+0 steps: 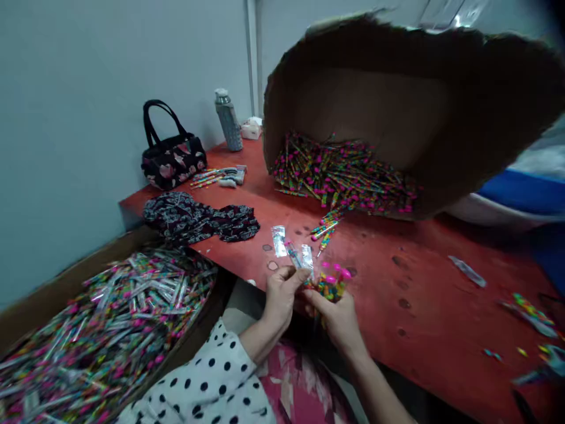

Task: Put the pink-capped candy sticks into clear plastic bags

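Note:
My left hand [282, 294] pinches the lower end of a colourful stick [292, 253] with a pink tip, which leans up and left over the red table's front edge. Wrapped round a bundle of bead-filled sticks with pink caps [332, 284], my right hand [338, 318] is close beside the left. Two small silvery wrappers lie near the hands, one [279, 241] to the left and one [308, 258] just behind the fingers. More colourful sticks [325, 228] lie loose behind them.
A large cardboard box [366, 106] lies open on the red table [379, 318], sticks inside. At the lower left, another box [83, 250] holds wrapped sticks [132, 312]. A handbag [174, 162], bottle [228, 121] and dark cloth [198, 218] are at the back left; loose beads [522, 351] lie right.

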Tool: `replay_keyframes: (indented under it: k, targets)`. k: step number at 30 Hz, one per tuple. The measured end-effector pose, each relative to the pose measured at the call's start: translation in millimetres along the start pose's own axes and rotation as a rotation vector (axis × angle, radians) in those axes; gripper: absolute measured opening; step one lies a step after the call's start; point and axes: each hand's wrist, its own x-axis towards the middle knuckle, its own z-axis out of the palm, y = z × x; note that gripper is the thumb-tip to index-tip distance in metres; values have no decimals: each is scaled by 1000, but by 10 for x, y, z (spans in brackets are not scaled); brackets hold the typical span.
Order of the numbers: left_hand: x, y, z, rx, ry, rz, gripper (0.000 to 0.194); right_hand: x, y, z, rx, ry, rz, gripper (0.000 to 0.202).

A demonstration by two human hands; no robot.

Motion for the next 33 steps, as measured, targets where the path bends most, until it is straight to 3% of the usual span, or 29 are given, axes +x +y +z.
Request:
replay_keyframes:
  k: [4,7,10,13,16,20,24,29,33]
  targets:
    - [7,-24,28,-28,0,16,28,34,-56,118,45,-23,9,23]
    - [-7,111,-55,-133,44,69,27,35,-114,153,59,-53,51,28]
    - [-39,365,-318,-279,161,246,39,52,-151,103,84,-44,34,30]
    - [-16,556,-635,-277,310,481,73,105,-134,8,98,6,-12,30]
    - [140,555,-758,179,302,612,61,152,-84,-49,83,7,-20,30]
    - [501,418,-597,896,102,739,33,147,-58,-47,66,-18,13,33]
    - [774,328,-476,1485,86,845,18,141,-129,-74,23,-14,2,31]
    - [862,308,-504,1575,123,885,19,332,-264,-87,-34,-33,-12,24]
    - [831,351,-506,1471,102,960,20,608,-303,1,23,-56,1,24]
